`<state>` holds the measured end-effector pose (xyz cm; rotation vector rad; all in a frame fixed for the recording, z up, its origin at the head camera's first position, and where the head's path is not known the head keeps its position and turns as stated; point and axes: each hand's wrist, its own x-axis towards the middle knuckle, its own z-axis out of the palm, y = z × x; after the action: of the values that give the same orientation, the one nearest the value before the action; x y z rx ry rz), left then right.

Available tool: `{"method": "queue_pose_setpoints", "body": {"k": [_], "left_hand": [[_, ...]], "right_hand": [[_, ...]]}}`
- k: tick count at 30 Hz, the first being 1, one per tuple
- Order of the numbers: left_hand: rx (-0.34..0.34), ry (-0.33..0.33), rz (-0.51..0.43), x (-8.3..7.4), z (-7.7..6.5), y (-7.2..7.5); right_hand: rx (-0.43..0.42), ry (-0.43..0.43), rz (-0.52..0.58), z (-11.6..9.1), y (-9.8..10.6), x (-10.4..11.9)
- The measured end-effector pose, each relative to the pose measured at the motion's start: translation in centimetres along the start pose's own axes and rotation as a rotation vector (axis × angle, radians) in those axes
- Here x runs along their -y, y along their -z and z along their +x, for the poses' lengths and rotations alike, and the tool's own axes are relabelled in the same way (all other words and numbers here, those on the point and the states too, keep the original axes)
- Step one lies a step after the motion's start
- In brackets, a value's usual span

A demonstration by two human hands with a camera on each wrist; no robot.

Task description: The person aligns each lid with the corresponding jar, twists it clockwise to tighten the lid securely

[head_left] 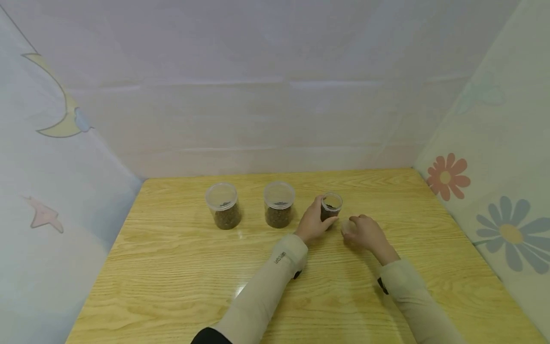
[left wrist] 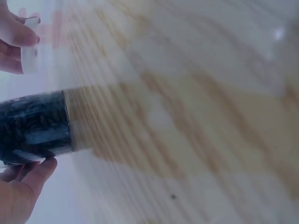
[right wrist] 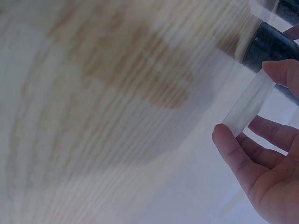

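A small clear jar (head_left: 331, 202) of dark, seed-like pieces stands uncovered on the table, and my left hand (head_left: 316, 223) grips its side. In the left wrist view the dark contents fill much of the jar (left wrist: 35, 128), with the left fingers (left wrist: 39, 179) against its wall. Just to the right, my right hand (head_left: 365, 232) holds a translucent round lid (head_left: 347, 227) by its edge. The right wrist view shows the lid (right wrist: 247, 105) on edge between thumb and fingers, close beside the jar (right wrist: 268, 46).
Two larger clear jars, one at the left (head_left: 223, 206) and one in the middle (head_left: 279, 204), stand on the wood-grain table (head_left: 172, 267). Both hold brown granular stuff in their lower halves. Pale fabric walls (head_left: 266, 119) enclose the table's back and sides.
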<state>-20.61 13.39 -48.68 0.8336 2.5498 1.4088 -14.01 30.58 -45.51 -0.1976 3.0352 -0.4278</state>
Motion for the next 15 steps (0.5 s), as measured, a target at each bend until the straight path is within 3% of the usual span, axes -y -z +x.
{"method": "queue_pose_setpoints", "body": {"k": [15], "left_hand": [[0.000,-0.054,-0.018,0.75,-0.85,-0.01]], "right_hand": [[-0.055,-0.001,0.021,-0.90,-0.30,0.22]]}}
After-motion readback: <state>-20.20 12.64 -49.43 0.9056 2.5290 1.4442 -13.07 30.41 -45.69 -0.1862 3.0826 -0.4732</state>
